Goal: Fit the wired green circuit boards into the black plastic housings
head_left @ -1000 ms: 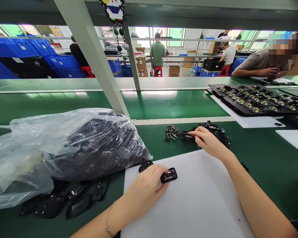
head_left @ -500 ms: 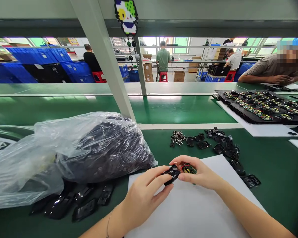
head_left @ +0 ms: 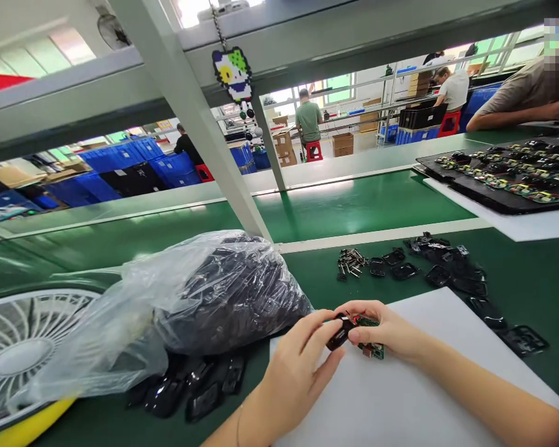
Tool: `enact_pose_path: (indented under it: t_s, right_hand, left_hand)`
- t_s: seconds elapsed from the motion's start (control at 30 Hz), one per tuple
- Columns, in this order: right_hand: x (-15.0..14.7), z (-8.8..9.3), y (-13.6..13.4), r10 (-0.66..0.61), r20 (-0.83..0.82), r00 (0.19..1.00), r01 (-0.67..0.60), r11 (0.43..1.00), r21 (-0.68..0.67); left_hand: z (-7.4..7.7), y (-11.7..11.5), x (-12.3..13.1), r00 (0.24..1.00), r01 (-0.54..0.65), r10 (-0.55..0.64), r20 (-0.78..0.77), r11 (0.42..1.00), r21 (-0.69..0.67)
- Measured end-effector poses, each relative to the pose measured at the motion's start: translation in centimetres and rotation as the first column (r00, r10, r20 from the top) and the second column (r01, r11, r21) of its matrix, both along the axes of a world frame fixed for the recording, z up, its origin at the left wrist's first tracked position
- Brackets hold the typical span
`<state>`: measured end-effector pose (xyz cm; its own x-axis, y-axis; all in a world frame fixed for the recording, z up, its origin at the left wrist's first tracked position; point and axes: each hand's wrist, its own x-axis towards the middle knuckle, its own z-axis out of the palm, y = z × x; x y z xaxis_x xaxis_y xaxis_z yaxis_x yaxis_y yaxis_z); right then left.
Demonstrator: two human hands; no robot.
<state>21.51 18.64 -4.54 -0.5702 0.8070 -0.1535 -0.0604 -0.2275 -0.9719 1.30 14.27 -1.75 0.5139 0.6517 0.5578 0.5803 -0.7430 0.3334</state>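
Over a white sheet (head_left: 400, 391), my left hand (head_left: 302, 360) grips a small black plastic housing (head_left: 339, 334) between thumb and fingers. My right hand (head_left: 384, 329) is closed on a green circuit board (head_left: 375, 349) with red wires, right beside the housing. The right fingertips also touch the housing's edge. Fingers cover part of both pieces, so I cannot tell how they join. Left of my hands lie several glossy black plastic shells (head_left: 205, 400), in front of a clear plastic bag (head_left: 223, 298) full of dark parts.
Small metal pieces (head_left: 351, 262) and black plastic parts (head_left: 451, 267) lie beyond the sheet. A black tray (head_left: 494, 180) of circuit boards stands back right. A white fan (head_left: 23, 354) is at left, a slanted post (head_left: 214, 136) ahead. A co-worker (head_left: 517, 93) leans at far right.
The view has tilted and shifted left, bringing the fan into sight. Both hands keep hold of the housing and board; more of the board shows below the right fingers.
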Motion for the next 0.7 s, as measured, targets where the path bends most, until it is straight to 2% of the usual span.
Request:
enact_pose_path:
  t_s: [0.07, 0.17, 0.43, 0.7]
  right_hand:
    - [-0.1, 0.0, 0.0, 0.011, -0.026, 1.000, -0.012, 0.999, -0.035]
    - [-0.2, 0.2, -0.2, 0.035, 0.024, 0.999, -0.034, 0.998, -0.051]
    - [0.1, 0.5, -0.1, 0.042, 0.089, 0.995, -0.043, 0.999, 0.010]
    - [0.5, 1.2, -0.4, -0.054, 0.168, 0.984, 0.007, 0.964, 0.266]
  left_hand:
    - [-0.1, 0.1, -0.1, 0.997, -0.022, 0.026, 0.079, 0.998, -0.051]
    - [-0.2, 0.2, -0.1, 0.985, -0.031, 0.044, 0.165, 0.996, -0.080]
    - [0.1, 0.3, -0.3, 0.986, -0.010, 0.024, 0.163, 0.996, -0.086]
    - [0.0, 0.7, -0.3, 0.986, -0.029, 0.031, 0.163, 0.999, -0.014]
